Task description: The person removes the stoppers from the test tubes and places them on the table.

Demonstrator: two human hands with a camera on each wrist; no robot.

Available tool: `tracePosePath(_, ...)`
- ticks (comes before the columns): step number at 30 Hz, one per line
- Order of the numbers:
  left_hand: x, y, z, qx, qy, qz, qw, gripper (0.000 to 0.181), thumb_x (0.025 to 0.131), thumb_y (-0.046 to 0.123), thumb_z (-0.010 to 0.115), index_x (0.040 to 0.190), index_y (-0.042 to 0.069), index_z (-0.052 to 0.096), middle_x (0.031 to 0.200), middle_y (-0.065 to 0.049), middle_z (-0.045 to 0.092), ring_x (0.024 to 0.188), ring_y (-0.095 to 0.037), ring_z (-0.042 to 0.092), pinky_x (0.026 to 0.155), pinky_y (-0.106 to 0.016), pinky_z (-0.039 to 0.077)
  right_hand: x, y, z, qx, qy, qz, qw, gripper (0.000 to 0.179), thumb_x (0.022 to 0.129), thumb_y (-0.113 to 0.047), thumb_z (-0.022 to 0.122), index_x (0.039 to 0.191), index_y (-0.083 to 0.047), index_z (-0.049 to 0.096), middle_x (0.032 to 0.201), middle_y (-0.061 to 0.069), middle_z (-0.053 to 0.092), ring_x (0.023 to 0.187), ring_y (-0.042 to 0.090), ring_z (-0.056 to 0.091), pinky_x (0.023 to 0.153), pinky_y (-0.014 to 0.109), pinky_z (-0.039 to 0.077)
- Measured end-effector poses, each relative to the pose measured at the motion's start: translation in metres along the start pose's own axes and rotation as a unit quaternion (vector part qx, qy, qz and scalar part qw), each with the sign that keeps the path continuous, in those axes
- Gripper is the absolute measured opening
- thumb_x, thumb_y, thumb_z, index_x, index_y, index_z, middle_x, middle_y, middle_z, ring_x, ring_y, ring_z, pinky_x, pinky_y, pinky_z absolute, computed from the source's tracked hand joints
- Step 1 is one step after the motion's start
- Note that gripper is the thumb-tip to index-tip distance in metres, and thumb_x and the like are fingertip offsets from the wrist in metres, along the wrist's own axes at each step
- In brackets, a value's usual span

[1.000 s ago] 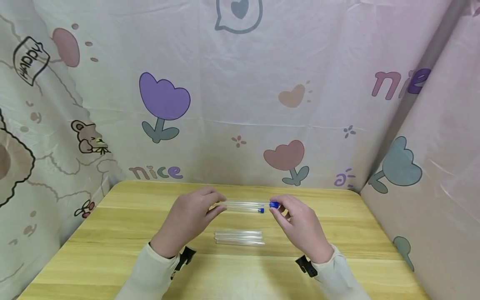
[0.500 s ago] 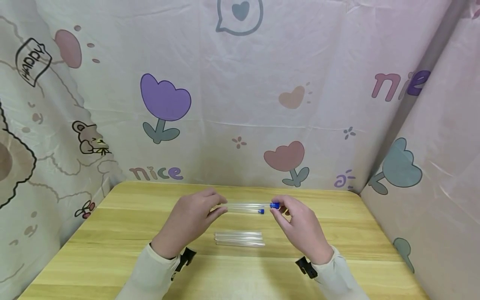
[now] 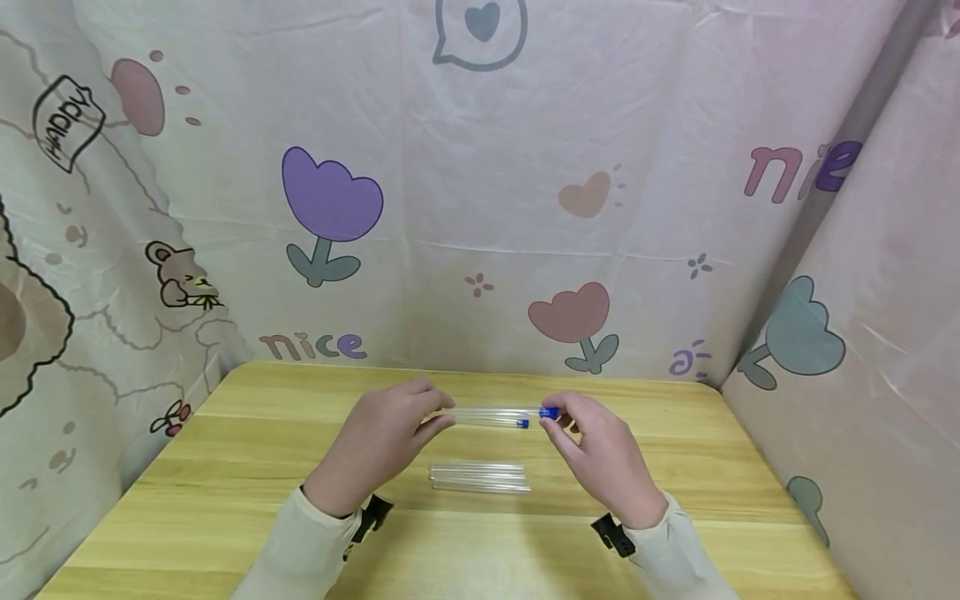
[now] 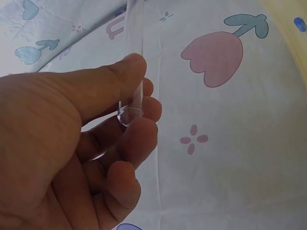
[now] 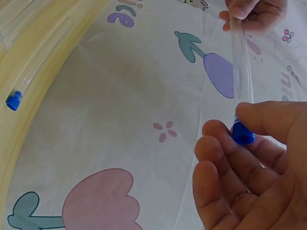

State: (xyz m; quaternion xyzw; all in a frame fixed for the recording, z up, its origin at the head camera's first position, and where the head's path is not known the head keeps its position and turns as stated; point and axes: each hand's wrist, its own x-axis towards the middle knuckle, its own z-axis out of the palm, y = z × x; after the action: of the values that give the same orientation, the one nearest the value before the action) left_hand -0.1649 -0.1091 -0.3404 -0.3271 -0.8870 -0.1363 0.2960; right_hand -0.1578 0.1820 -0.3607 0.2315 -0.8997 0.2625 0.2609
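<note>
A clear test tube (image 3: pixel 495 412) lies level between both hands above the table. Its rounded closed end is pinched by the left hand (image 3: pixel 390 440), thumb against fingers, as the left wrist view shows. At the other end the right hand (image 3: pixel 596 446) pinches a blue stopper (image 5: pixel 243 133) that sits at the tube's mouth; how deep it sits I cannot tell. Below the held tube, a second test tube with a blue stopper (image 3: pixel 522 424) rests on the table. Nearer the person lie several clear tubes (image 3: pixel 478 477) side by side, with no stoppers visible on them.
The wooden table (image 3: pixel 480 550) ends at the back against a white curtain (image 3: pixel 465 208) printed with flowers and words. More printed cloth hangs along the left and right sides. A black wrist strap (image 3: pixel 372 515) is on the left sleeve, another strap (image 3: pixel 613 533) on the right.
Both hands keep their hold on the tube and stopper with barely any movement. The view has shifted very slightly; the tubes on the table stay put.
</note>
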Motion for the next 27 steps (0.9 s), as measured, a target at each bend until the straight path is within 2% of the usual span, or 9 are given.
tracePosePath(8, 0.0001, -0.0003, 0.0009, 0.005, -0.002, -0.003, 1.0, 0.012, 0.09, 0.027, 0.083, 0.099, 0.02, 0.078, 0.091, 0.011, 0.07, 0.071, -0.003, 0.063, 0.063, -0.022, 0.054, 0.0004, -0.0005, 0.0005, 0.002, 0.009, -0.006, 0.9999, 0.009, 0.095, -0.015, 0.076, 0.103, -0.017, 0.072, 0.093, -0.011, 0.068, 0.082, 0.003, 0.062, 0.068, 0.032, 0.058)
tracePosePath(16, -0.0004, -0.0014, 0.0018, 0.0, -0.002, -0.004, 1.0, 0.013, 0.089, 0.025, 0.084, 0.099, 0.02, 0.078, 0.091, 0.011, 0.07, 0.071, -0.003, 0.064, 0.062, -0.022, 0.054, 0.0, 0.0008, 0.0031, -0.001, 0.009, -0.008, 0.9999, 0.01, 0.095, -0.016, 0.077, 0.104, -0.017, 0.072, 0.093, -0.011, 0.068, 0.082, 0.002, 0.061, 0.07, 0.031, 0.059)
tracePosePath(27, -0.0009, -0.0016, 0.0018, 0.006, -0.025, -0.02, 0.9995, 0.012, 0.092, 0.029, 0.081, 0.1, 0.02, 0.079, 0.093, 0.01, 0.071, 0.074, -0.004, 0.066, 0.065, -0.023, 0.055, -0.0001, 0.0024, 0.0067, 0.0, 0.015, -0.008, 0.9999, 0.012, 0.094, -0.016, 0.078, 0.105, -0.016, 0.073, 0.095, -0.009, 0.07, 0.084, 0.004, 0.063, 0.069, 0.028, 0.057)
